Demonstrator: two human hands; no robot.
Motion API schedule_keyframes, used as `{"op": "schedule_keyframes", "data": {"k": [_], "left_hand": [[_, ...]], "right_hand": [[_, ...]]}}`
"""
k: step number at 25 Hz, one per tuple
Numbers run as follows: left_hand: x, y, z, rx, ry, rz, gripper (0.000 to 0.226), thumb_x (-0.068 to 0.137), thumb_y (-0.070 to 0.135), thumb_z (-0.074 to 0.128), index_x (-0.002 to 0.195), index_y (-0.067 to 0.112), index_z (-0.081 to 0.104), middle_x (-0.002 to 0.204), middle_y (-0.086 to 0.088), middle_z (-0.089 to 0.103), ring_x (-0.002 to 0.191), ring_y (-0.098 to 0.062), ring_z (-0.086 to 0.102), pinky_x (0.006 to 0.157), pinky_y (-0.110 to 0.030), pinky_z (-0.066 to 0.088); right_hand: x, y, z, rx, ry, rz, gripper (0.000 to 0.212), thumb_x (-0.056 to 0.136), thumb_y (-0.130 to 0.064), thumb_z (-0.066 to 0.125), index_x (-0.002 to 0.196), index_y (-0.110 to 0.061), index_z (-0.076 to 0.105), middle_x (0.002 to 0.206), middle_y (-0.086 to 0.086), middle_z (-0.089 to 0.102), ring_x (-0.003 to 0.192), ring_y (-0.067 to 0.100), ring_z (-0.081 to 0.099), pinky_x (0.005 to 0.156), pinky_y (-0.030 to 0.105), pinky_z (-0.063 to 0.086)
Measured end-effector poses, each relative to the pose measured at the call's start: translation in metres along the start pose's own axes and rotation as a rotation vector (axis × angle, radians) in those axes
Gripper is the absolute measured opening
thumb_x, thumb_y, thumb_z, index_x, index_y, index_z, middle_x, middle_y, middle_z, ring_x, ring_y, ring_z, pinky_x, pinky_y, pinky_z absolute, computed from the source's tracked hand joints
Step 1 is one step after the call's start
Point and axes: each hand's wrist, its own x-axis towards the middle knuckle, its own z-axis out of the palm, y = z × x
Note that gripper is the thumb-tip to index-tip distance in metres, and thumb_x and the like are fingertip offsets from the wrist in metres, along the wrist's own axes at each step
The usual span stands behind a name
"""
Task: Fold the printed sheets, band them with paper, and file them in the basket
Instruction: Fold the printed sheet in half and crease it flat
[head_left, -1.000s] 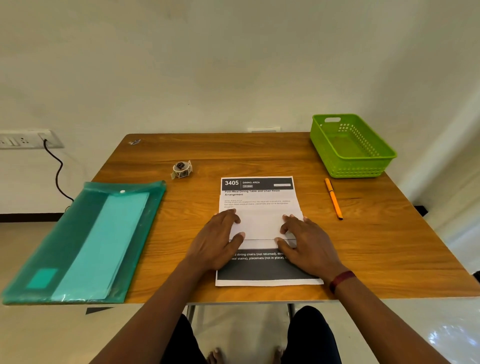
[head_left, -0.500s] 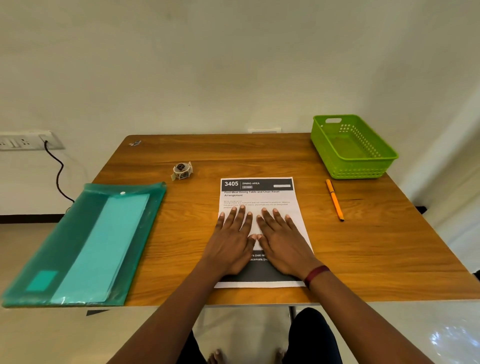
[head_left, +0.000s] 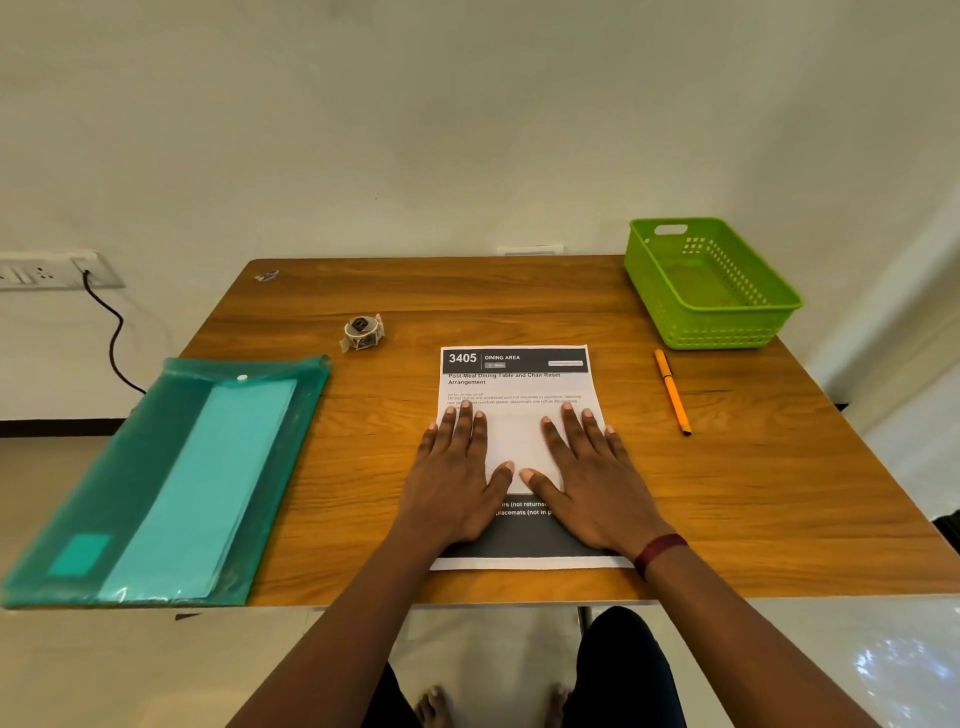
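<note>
A printed sheet (head_left: 519, 384) with a dark "3405 Dining Area" header lies in front of me near the table's front edge. A white folded flap covers its middle. My left hand (head_left: 457, 478) lies flat on the flap's left side, fingers spread. My right hand (head_left: 587, 483) lies flat on its right side, a dark red band on the wrist. Neither hand grips anything. The green basket (head_left: 737, 332) stands at the back right corner with nothing visible inside.
An orange pen (head_left: 671, 389) lies right of the sheet. A small roll of stickers or tape (head_left: 362, 331) sits behind it to the left. A teal plastic folder (head_left: 171, 478) holding paper overhangs the wooden table's (head_left: 779, 493) left edge.
My hands went from curled at the flap's near edge to flat side by side, then slid apart toward the flap's left and right sides.
</note>
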Motion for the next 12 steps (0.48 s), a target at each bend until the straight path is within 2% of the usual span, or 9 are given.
{"op": "schedule_keyframes", "data": {"k": [12], "left_hand": [[0.0006, -0.0011, 0.0033, -0.033, 0.011, -0.008, 0.078, 0.097, 0.061, 0.014, 0.155, 0.013, -0.005, 0.163, -0.009, -0.01, 0.15, -0.023, -0.012, 0.122, -0.045, 0.0]], "right_hand": [[-0.0004, -0.0034, 0.0007, -0.007, 0.013, 0.017, 0.08, 0.089, -0.075, 0.006, 0.155, -0.03, -0.006, 0.162, 0.001, -0.012, 0.149, 0.021, -0.012, 0.122, 0.046, 0.001]]}}
